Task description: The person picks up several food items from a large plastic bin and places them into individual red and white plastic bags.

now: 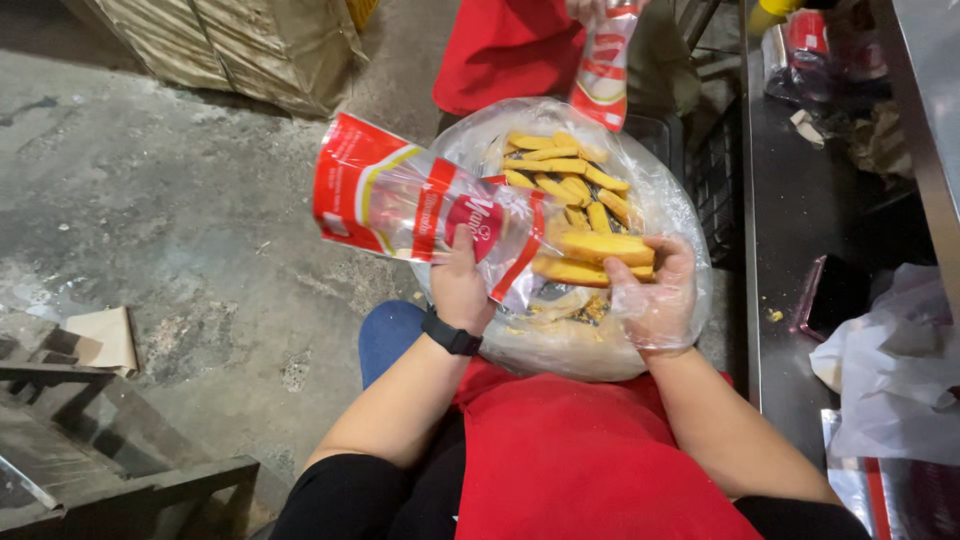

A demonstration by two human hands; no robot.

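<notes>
One big clear sack (655, 195) of yellow biscuit sticks (560, 170) sits on the person's lap, above a red apron (590, 450). One red-and-clear wrapper (420, 205), mouth turned toward the sack, is pinched at its edge in the left hand (460, 285); grip pressed together on the film. Two sticks (595, 257), stacked, are clamped in the plastic-gloved right hand (660, 290), just at the wrapper's mouth. One black watch (451, 336) on the left wrist. Another person's hand (590, 10) beyond the sack holds a second wrapper (603, 65). Steel tabletop (800, 210) at right.
</notes>
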